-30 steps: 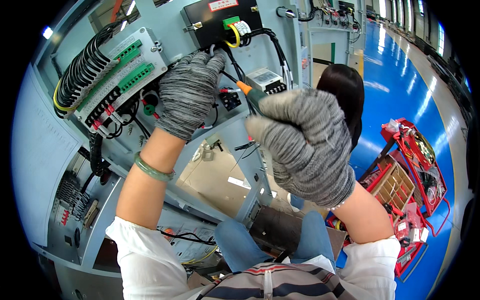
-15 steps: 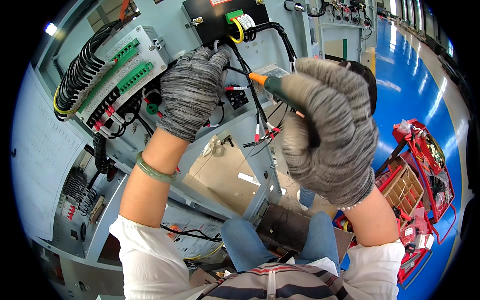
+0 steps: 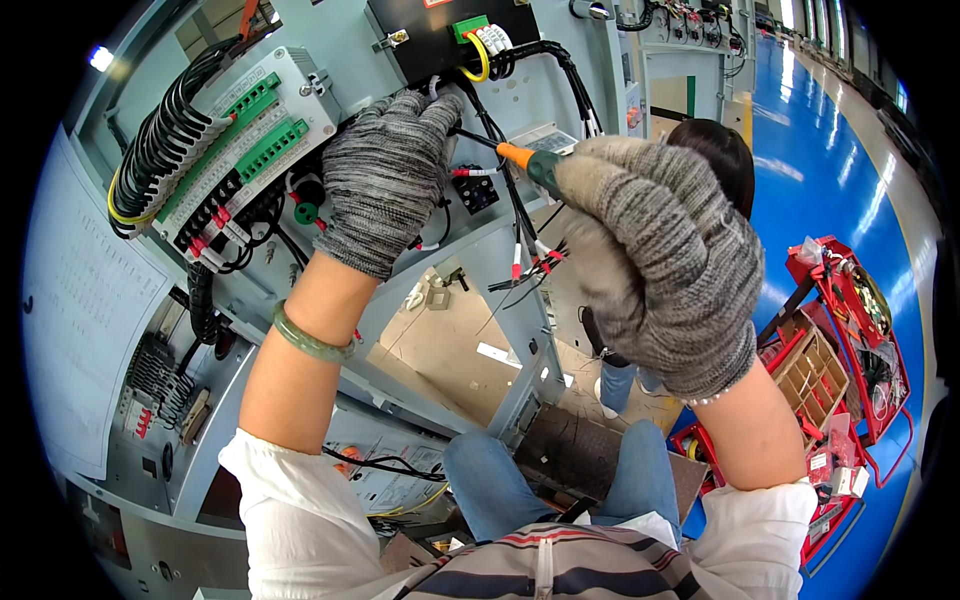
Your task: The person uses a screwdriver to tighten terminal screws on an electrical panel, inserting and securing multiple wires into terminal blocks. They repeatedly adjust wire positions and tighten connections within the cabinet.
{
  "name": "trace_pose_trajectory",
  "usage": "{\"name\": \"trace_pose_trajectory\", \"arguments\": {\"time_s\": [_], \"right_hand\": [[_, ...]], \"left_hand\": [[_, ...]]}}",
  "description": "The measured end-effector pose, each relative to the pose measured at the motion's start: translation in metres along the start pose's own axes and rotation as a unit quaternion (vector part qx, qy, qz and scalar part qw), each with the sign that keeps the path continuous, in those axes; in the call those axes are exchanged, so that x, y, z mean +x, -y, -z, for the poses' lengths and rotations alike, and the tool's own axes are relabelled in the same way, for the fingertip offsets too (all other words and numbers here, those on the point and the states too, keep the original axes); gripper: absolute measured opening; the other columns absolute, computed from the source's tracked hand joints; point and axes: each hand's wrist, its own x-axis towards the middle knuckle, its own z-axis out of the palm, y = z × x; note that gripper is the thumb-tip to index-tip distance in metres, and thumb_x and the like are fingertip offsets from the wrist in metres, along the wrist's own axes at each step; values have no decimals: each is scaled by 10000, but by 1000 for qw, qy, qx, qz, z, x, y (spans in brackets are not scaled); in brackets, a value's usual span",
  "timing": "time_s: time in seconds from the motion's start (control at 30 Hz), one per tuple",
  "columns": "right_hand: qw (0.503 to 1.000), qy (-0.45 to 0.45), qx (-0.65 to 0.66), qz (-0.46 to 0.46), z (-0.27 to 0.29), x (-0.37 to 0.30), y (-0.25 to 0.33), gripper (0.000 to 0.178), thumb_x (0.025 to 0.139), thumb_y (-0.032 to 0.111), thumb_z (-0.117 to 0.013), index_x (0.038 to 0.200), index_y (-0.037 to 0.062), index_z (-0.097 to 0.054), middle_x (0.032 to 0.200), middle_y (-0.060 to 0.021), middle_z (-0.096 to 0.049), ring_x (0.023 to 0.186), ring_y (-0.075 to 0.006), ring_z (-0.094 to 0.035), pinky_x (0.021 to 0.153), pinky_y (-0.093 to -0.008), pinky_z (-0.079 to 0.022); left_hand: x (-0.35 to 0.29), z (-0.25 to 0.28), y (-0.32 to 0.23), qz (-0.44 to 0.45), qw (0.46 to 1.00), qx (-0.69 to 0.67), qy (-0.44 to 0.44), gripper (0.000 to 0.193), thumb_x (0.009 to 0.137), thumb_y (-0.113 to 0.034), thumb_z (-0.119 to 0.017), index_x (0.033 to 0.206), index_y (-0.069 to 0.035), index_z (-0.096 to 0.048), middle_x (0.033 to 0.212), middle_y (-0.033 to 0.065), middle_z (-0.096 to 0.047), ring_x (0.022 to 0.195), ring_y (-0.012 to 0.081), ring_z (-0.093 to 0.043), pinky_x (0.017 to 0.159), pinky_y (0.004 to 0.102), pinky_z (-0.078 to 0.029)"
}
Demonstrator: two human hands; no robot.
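Observation:
My right hand [image 3: 670, 265], in a grey knit glove, is closed around the green and orange handle of a screwdriver [image 3: 530, 163]. Its dark shaft points left, to the fingers of my left hand [image 3: 385, 185]. That hand, gloved the same way, is curled against the grey panel just below a black box [image 3: 440, 45]; what its fingertips hold is hidden. Beside it, on the left, sits a light grey terminal module [image 3: 255, 150] with green connectors. Black wires with red and white end sleeves [image 3: 518, 262] hang between my hands.
A thick bundle of black wires [image 3: 155, 165] curves along the cabinet's left. Another person's dark-haired head [image 3: 715, 160] shows behind my right hand. A red tool cart [image 3: 840, 300] with a compartment tray stands on the blue floor at the right.
My right hand has turned on the screwdriver and shifted slightly. The left hand keeps its place. More of the other person shows behind my right hand.

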Motion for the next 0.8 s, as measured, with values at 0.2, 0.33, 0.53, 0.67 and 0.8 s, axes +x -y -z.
{"name": "trace_pose_trajectory", "arguments": {"time_s": [0.2, 0.33, 0.53, 0.67, 0.8], "right_hand": [[999, -7, 19, 33, -3, 3, -1, 206, 752, 69, -615, 955, 47, -640, 962, -121, -598, 875, -275, -576, 807, -359, -460], [1000, 12, -16, -12, 0, 6, 4, 197, 766, 69, -602, 957, 33, -641, 954, -111, -612, 878, -282, -584, 817, -354, -467], [999, -23, 33, 15, -2, 7, 2, 194, 798, 107, -568, 962, 46, -652, 979, -122, -594, 913, -275, -568, 810, -345, -469], [1000, 4, -18, -10, -1, 5, 3, 216, 770, 132, -603, 963, 49, -652, 994, -129, -588, 921, -272, -570, 781, -347, -476], [999, 24, -25, -7, 1, 11, 8, 237, 719, 99, -660, 951, 52, -658, 930, -112, -609, 819, -256, -593, 749, -336, -482]], "left_hand": [[0, 1, 0, -12, 1000, 4, -10, 215, 773, -211, -590, 982, -161, -611, 860, 56, -592, 854, 232, -594, 697, 369, -499], [1, 0, 1, -10, 1000, 1, 5, 224, 776, -208, -589, 993, -157, -612, 863, 60, -591, 858, 234, -593, 704, 368, -498], [0, 1, 2, -21, 1000, 0, -18, 228, 775, -202, -592, 997, -160, -613, 869, 59, -593, 855, 232, -594, 707, 365, -498], [0, -1, 1, -17, 1000, 8, -13, 220, 774, -199, -594, 990, -161, -609, 869, 56, -594, 861, 230, -593, 702, 367, -500], [0, 1, 0, -6, 1000, 8, 3, 214, 780, -198, -585, 990, -161, -603, 874, 57, -593, 861, 228, -593, 694, 366, -504]]}}
